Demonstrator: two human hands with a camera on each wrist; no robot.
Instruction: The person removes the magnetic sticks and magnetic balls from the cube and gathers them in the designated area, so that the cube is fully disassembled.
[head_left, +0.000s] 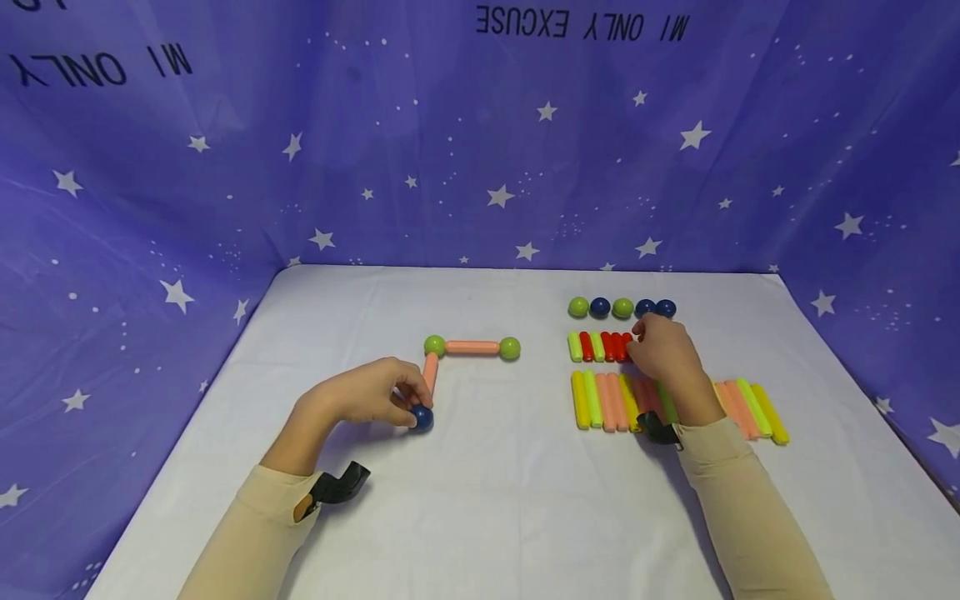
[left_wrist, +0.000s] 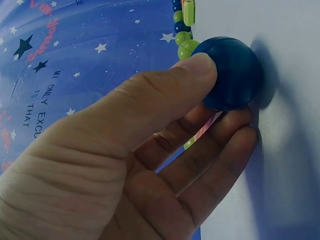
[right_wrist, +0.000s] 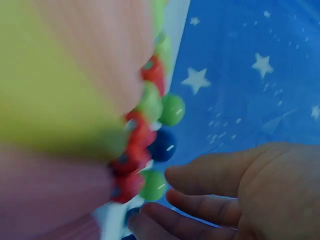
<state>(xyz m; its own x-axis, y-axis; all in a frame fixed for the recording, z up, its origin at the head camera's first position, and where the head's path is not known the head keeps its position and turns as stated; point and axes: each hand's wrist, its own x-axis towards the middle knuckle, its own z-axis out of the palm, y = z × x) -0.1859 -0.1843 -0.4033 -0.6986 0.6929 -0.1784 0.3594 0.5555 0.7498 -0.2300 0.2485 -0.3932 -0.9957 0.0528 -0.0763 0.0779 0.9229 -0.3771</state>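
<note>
My left hand point(head_left: 371, 392) pinches a dark blue ball point(head_left: 422, 418) between thumb and fingers, low over the table. A pink stick point(head_left: 431, 372) runs from beside that ball up to a green ball point(head_left: 434, 345). From there another pink stick point(head_left: 472, 347) leads to a second green ball point(head_left: 510, 348). In the left wrist view the thumb lies against the blue ball point(left_wrist: 232, 73). My right hand point(head_left: 663, 350) hovers at the right end of the short red sticks point(head_left: 617, 347), near the blue balls point(head_left: 665, 308). A gap shows between its thumb and fingers in the right wrist view.
Green and blue balls point(head_left: 622, 308) stand in a row at the back right. Below them lie short red and green sticks, then a row of long yellow, green and pink sticks point(head_left: 611, 402), partly under my right arm. A starry purple cloth point(head_left: 450, 167) surrounds the white table point(head_left: 487, 500).
</note>
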